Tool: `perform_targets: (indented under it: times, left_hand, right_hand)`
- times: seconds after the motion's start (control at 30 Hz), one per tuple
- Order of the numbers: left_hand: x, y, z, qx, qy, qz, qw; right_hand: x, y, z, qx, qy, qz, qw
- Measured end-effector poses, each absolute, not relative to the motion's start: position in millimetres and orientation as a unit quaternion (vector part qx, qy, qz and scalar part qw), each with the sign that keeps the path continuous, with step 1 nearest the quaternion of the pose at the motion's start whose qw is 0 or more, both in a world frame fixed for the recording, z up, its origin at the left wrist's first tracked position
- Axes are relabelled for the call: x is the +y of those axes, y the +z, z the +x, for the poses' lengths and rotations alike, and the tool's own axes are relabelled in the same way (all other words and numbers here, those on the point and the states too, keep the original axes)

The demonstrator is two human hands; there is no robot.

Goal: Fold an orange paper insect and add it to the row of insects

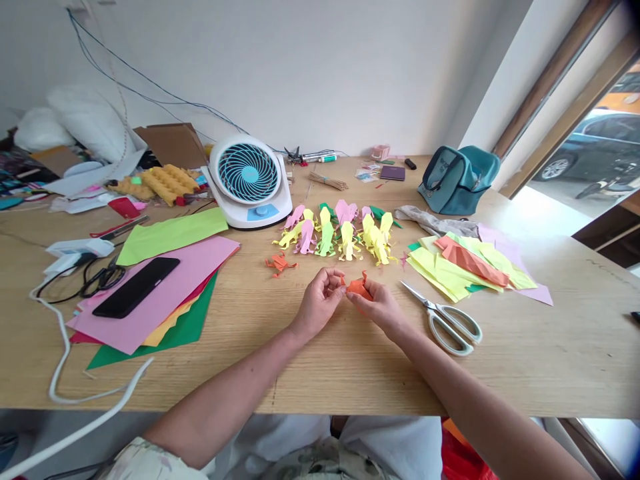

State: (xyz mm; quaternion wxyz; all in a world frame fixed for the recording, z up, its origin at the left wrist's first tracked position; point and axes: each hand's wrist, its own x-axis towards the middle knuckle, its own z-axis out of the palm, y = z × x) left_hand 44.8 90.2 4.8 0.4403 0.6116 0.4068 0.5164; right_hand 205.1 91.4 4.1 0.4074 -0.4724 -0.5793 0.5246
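Between my two hands is a small orange folded paper figure [358, 289] with thin curled limbs, held just above the table. My right hand [377, 303] grips its body between thumb and fingers. The fingertips of my left hand [323, 297] pinch a limb on its left side. A second orange paper figure [281, 265] lies on the wood to the left, beyond my left hand. Past my hands stand several yellow, pink and green paper figures [347, 241] in a cluster. Scissors [453, 323] with white handles rest to the right of my right hand.
Left lie coloured paper sheets [165, 293] with a black phone [137, 287] on top, beside a power strip [80, 248] and cables. A white fan [250, 180] stands behind. Right are cut paper pieces [450, 270], a grey cloth [435, 220] and a teal bag [457, 180].
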Motion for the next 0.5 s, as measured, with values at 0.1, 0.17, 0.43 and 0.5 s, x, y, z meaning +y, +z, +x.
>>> perform_targets:
  times: [0.1,0.17,0.43,0.5]
  left_hand:
    - [90,5,45,0.403,0.523,0.608,0.441]
    - [90,5,44,0.401,0.525,0.609,0.438]
    - [89,9,38,0.395,0.522,0.667,0.357]
    - [89,13,35,0.385,0.512,0.719,0.269]
  right_hand:
    - [92,4,205,-0.572,0.525,-0.474,0.414]
    - [92,3,205,-0.569,0.527,-0.477,0.415]
    - [92,4,209,-0.533,0.586,-0.463,0.397]
    - [92,6,211,-0.522,0.612,-0.457,0.38]
